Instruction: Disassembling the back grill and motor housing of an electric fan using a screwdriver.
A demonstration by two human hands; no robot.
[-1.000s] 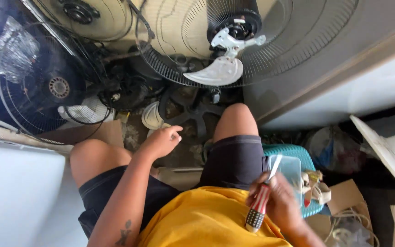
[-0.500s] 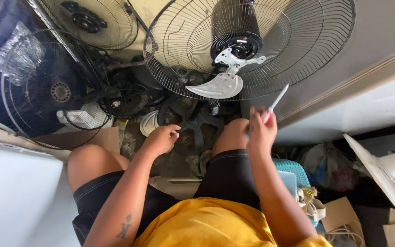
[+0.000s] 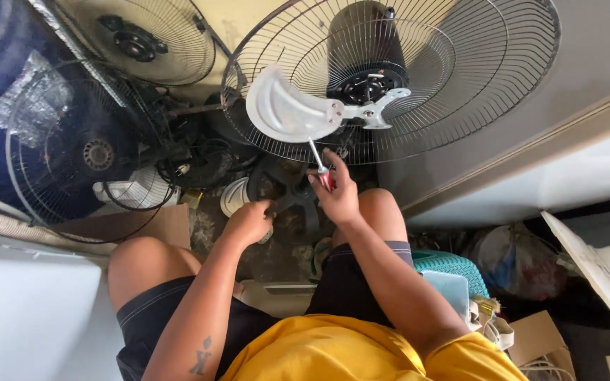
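Right hand grips a screwdriver just below the fan's white blade.

Below the fan [image 3: 390, 77], the left hand [image 3: 248, 222] rests loosely curled near its dark base [image 3: 291, 197], holding nothing visible. The right hand [image 3: 337, 194], nearer the fan, is clamped on a red-handled screwdriver [image 3: 320, 168], tip pointing up, just under the blade [image 3: 287, 113]. Left of the fan stand two more grilles [image 3: 79, 152].

spare wire fan guard [image 3: 72, 159] leaning at left, another fan guard [image 3: 142, 39] with a dark hub above it – tangle of black cables [image 3: 199, 159] between. crumpled foil [image 3: 26, 102] on blue surface. teal plastic basket [image 3: 453, 267] at right, cardboard pieces [image 3: 531, 337] beside it – white blade [image 3: 591, 271] at far right.
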